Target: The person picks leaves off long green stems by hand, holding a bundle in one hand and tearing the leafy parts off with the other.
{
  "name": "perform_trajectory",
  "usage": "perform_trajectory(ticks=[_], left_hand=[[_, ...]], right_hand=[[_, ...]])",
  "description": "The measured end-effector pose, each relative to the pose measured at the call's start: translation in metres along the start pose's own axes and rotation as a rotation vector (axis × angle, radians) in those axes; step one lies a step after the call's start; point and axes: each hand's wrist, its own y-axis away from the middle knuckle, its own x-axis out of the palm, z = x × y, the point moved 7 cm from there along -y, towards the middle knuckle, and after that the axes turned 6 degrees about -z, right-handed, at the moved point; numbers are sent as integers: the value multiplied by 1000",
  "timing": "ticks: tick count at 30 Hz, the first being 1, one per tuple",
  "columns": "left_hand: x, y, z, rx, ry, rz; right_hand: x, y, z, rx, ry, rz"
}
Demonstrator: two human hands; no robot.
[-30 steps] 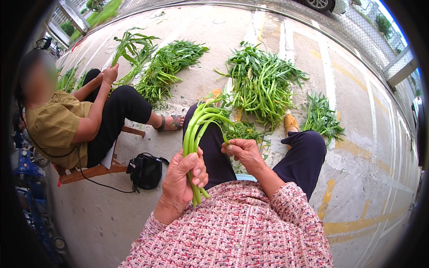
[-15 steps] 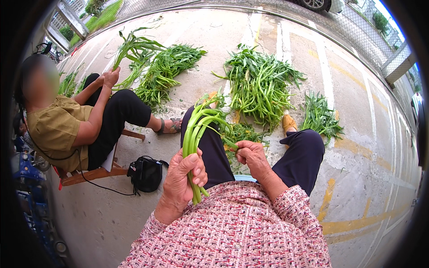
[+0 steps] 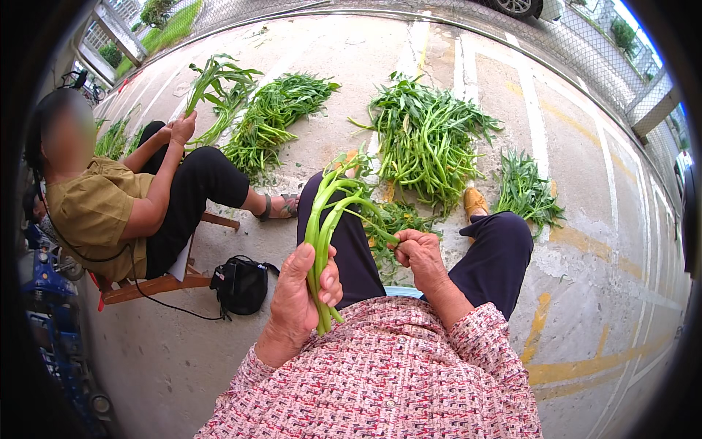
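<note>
Green stems (image 3: 313,228) point lengthwise away from the patterned shirt (image 3: 380,358), gripped by the left hand (image 3: 301,289), tips arching over toward the right hand (image 3: 419,256), which pinches a slim leaf (image 3: 385,235); farther off lies a leafy heap (image 3: 428,143).

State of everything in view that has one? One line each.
Left hand: grip closed around stem bunch
Stem bunch: held up, tops drooping rightward
Right hand: grip pinched on green leaf
Green leaf: attached or loose, can't tell
Large green pile: heaped on ground
Small green pile: lying on ground
Black bag: on ground
Co-worker: seated, holding leafy greens
</note>
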Motion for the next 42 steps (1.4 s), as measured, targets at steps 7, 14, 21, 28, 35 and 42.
perform_trajectory(ticks=[7,14,21,28,35,42], left_hand=[[3,2,-4,34,-86,-23],[2,3,-7,78,-122,-46],[3,3,-8,80,-111,-38],[6,3,-8,81,-112,-31],[7,2,-7,72,-111,-24],[9,2,-3,43,-167,-26]], right_hand=[[-2,0,0,11,-13,18],[-9,0,-5,70,-36,-4],[-33,-3,-7,7,43,-111],[-51,-10,-6,-274,216,-163],[-52,-10,6,-542,515,-226],[-21,-2,0,-291,344,-41]])
